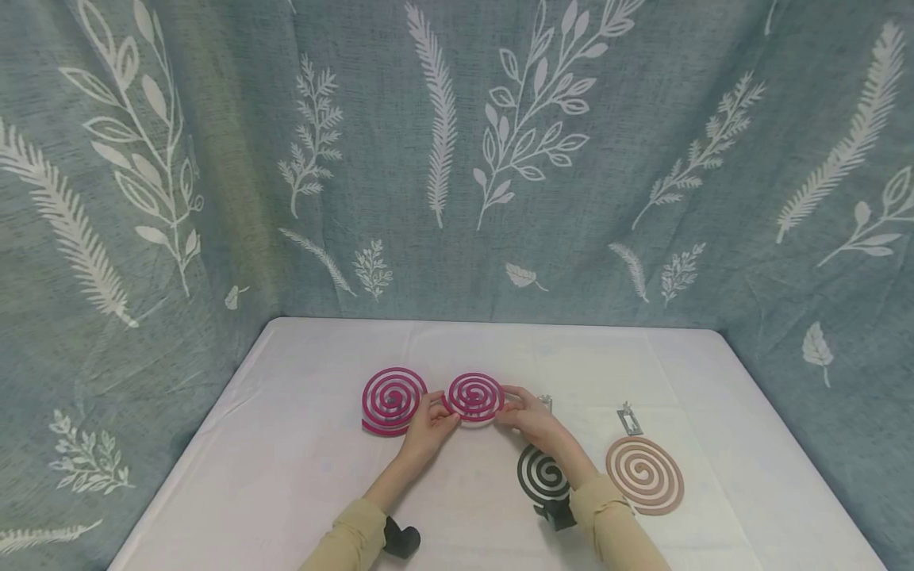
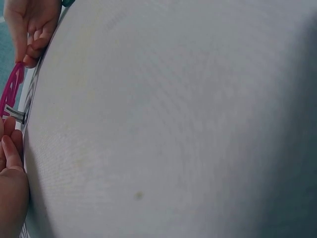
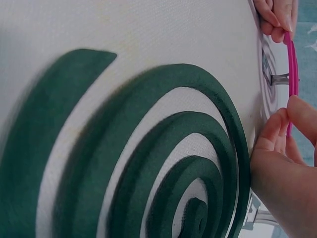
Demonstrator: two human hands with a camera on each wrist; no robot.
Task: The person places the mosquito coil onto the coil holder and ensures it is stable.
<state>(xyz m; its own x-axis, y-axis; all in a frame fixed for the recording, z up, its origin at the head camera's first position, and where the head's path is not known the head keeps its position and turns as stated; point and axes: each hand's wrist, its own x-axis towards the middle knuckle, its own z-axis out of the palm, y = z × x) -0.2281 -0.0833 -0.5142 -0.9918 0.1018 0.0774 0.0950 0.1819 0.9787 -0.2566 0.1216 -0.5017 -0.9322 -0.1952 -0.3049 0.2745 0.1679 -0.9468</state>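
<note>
A magenta mosquito coil is held between both hands, above the white table. My left hand pinches its left edge, and my right hand pinches the right edge. In the right wrist view the coil appears edge-on, with a small metal stand meeting it; whether the two are joined cannot be told. Left of my left hand lies a second magenta coil, partly behind the fingers. A dark green coil lies below my right forearm, which hides part of it.
A brown coil lies at the right, with a metal stand just behind it. Another metal stand shows partly behind my right hand. Patterned blue-green curtains enclose the back and sides of the white table.
</note>
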